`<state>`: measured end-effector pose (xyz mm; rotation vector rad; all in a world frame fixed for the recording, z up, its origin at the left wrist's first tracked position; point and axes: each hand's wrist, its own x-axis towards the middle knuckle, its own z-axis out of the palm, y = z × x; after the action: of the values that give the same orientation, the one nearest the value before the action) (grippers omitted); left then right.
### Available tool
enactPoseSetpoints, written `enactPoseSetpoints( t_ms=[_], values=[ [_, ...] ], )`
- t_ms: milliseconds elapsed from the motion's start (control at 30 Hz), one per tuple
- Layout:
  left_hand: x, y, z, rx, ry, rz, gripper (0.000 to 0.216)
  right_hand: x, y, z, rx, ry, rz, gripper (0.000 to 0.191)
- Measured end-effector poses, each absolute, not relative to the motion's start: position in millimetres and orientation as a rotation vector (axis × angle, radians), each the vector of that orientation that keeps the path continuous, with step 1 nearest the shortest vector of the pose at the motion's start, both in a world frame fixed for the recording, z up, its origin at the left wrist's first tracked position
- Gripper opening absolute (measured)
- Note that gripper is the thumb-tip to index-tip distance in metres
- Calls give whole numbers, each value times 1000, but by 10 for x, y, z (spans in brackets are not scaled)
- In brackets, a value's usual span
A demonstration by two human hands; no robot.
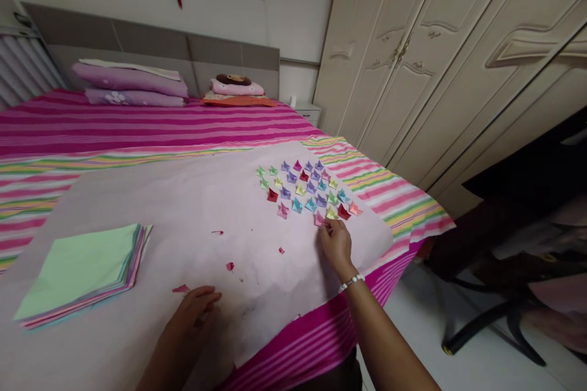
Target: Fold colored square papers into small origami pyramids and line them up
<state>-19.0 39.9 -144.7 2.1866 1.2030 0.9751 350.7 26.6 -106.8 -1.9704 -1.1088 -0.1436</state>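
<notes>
Striped bed (137, 125) bears paper stack (82, 269), folded stars (305, 190).

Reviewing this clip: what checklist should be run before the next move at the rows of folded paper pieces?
1. Right hand at the near row: ok, fingertips touch a pink piece.
2. Left hand free: cannot tell, curled on the sheet by a pink scrap.
3. Rows of folded pieces tidy: ok.
4. Paper stack neat: ok, slightly fanned.
5. Sheet free of scraps: not ok.
</notes>
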Motion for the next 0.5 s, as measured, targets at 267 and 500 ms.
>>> enactPoseSetpoints(
  t_ms=[267, 500],
  values=[
    [-118, 395, -1332, 2201, 1212, 958, 21, 3507, 176, -1122, -1848, -1100, -156, 30],
    [-73, 412, -1410, 2265, 1198, 879, 21, 3649, 304, -1096, -1708, -1222, -177, 26]
  ],
)
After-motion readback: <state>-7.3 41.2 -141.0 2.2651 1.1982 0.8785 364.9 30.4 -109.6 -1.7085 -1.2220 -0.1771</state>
